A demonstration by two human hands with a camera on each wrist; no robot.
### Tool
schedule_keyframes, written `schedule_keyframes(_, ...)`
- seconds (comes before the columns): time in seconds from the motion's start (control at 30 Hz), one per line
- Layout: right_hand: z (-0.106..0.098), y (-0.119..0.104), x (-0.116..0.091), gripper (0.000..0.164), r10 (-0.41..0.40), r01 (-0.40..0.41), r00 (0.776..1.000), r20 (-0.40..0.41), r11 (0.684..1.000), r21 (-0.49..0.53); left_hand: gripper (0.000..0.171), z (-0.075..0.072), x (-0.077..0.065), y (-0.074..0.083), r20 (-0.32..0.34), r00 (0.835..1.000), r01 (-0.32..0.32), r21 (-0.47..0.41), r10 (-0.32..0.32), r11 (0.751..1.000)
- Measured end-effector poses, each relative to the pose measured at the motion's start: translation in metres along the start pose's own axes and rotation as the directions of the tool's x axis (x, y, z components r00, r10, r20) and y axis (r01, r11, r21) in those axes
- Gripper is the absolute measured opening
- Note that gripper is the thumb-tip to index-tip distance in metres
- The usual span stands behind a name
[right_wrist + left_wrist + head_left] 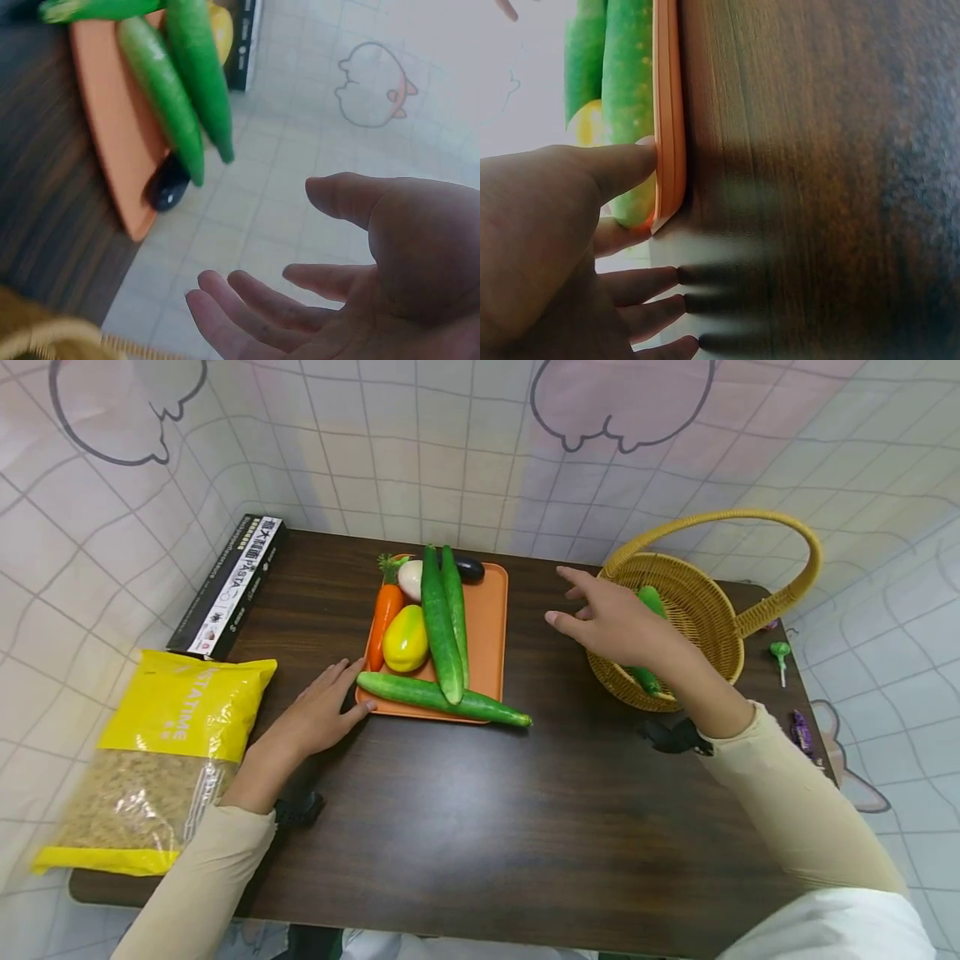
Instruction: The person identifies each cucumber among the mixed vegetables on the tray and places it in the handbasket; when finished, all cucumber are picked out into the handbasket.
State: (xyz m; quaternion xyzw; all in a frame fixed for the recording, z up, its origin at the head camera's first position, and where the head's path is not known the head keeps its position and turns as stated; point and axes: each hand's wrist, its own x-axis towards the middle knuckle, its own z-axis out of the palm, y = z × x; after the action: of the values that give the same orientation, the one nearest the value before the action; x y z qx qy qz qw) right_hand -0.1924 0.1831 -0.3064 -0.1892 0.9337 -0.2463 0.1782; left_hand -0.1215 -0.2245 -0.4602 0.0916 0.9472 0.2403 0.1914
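An orange tray (pixel 487 627) holds a carrot (pixel 386 618), a yellow oval vegetable or fruit (pixel 406 639), a white round one (pixel 410 579), a dark eggplant (pixel 470 569) and three cucumbers. Two cucumbers (pixel 442 631) lie lengthwise on top; another cucumber (pixel 442 696) lies across the front edge, its end jutting past the tray. My left hand (pixel 322 706) rests at the tray's front left corner, thumb (pixel 630 166) against the rim, fingers fairly straight. Holding nothing, my right hand (pixel 618 618) hovers over the left side of a wicker basket (pixel 708 602), fingers spread. Green vegetables (pixel 651 602) inside are partly hidden by it.
On the left lie a yellow pasta bag (pixel 180 718) and a black pasta box (pixel 228 585). The basket's tall handle (pixel 802 539) arches above it. A green lollipop (pixel 780 652) and a purple wrapped candy (pixel 801 732) lie by the table's right edge.
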Motion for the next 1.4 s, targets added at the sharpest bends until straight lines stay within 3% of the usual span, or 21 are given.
schedule_keyframes(0.27, 0.028, -0.032, 0.055, 0.075, -0.026, 0.024, 0.999, 0.045, 0.998, 0.052, 0.080, 0.000, 0.000, -0.001, -0.004, 1.000, 0.002, -0.003, -0.002, 1.000)
schedule_keyframes(0.57, 0.084, -0.062, 0.095, 0.079, -0.033, 0.028, 0.994, 0.101, 0.998, 0.052, 0.081, -0.001, -0.001, 0.002, -0.001, 1.000, 0.004, 0.002, -0.004, 1.000)
schedule_keyframes(0.87, 0.119, -0.072, 0.111, 0.082, 0.056, -0.056, 0.998, 0.005, 0.997, 0.055, 0.080, 0.000, -0.001, 0.002, -0.014, 1.000, 0.000, -0.002, 0.000, 1.000)
schedule_keyframes(1.4, 0.128, -0.088, 0.112, 0.090, 0.115, -0.114, 0.993, -0.029, 0.993, 0.004, 0.080, 0.000, -0.002, 0.001, -0.017, 1.000, 0.002, 0.001, -0.002, 1.000)
